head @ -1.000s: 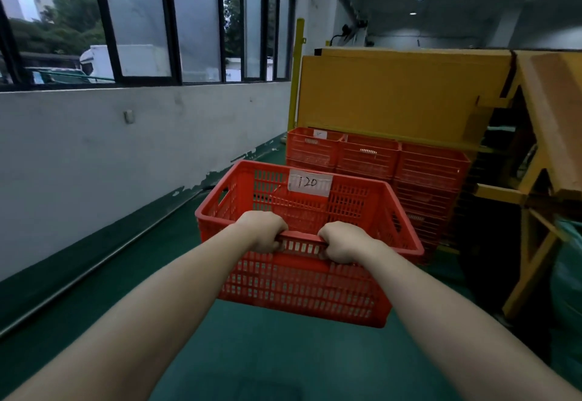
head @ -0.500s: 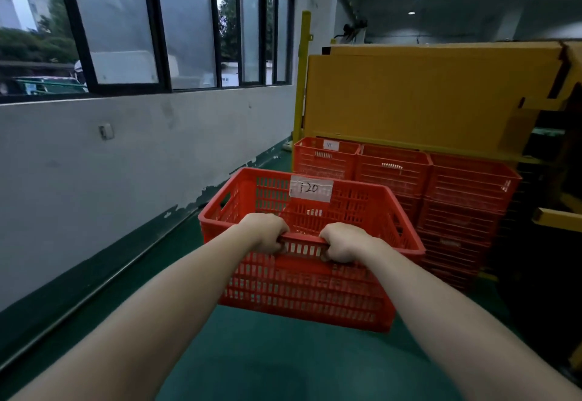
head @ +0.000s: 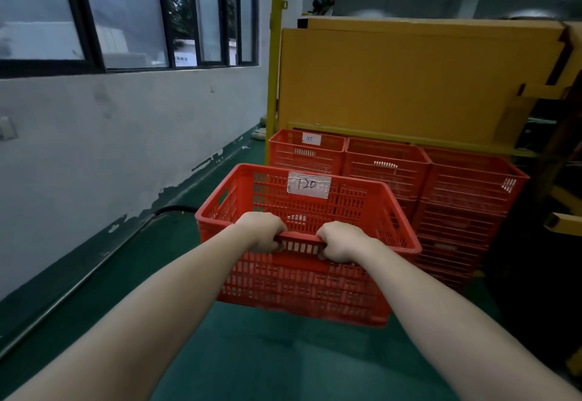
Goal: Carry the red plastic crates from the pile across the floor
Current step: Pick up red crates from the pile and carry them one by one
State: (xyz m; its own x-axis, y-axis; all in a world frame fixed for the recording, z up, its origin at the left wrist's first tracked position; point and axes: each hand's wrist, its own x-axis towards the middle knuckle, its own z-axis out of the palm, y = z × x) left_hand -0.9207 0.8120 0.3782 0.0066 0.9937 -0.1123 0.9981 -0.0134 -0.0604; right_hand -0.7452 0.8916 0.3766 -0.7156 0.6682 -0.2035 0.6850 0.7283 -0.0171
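The fingers (head: 274,245) of the left hand (head: 263,232) curl tightly over the near rim of a red plastic crate (head: 302,284), and those of the right hand (head: 341,241) curl over the same rim just beside them, knuckles up. A short stretch of rim shows between the two hands. Both bare forearms reach forward from the bottom corners of the view.

The crate hangs clear of the green floor (head: 252,353), tilted slightly, its slatted walls open at the top. A white paper label (head: 308,184) marked "T20" sits on the inside of its far wall. A pale patch shows through the slats inside, perhaps another slip of paper.

Just beyond the held crate stands the pile of red crates (head: 387,167), side by side and stacked, with the rightmost stack (head: 466,211) several high. The leftmost crate (head: 307,151) bears a small label too blurred to read. Behind the pile rises a yellow panel (head: 419,85) with a yellow post (head: 272,54) at its left edge. To the left run a white wall (head: 126,148) and dark-framed windows (head: 126,13), and a black cable (head: 176,210) lies at the wall's foot.
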